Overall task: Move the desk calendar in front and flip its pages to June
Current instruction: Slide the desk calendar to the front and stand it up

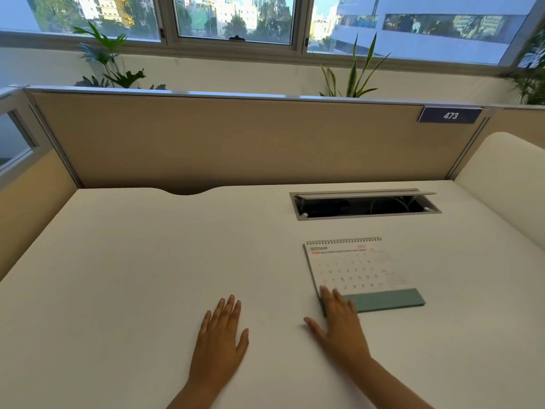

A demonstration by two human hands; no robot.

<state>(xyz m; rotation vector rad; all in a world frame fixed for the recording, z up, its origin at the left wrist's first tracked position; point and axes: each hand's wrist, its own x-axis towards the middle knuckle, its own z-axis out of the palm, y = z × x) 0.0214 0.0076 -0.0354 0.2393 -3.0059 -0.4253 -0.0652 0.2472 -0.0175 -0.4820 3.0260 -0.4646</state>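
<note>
A spiral-bound desk calendar (358,268) stands on the white desk (147,261), right of centre, its white page headed October and a teal base strip along the bottom. My right hand (339,323) lies flat with fingers spread, its fingertips over the calendar's lower left corner. It grips nothing. My left hand (221,335) rests palm down on the bare desk, well left of the calendar, fingers slightly apart.
An open cable hatch (364,203) with dark wiring is set into the desk behind the calendar. A beige partition (236,137) with a "473" label (450,115) closes the back; side panels stand left and right. Plants and windows lie beyond.
</note>
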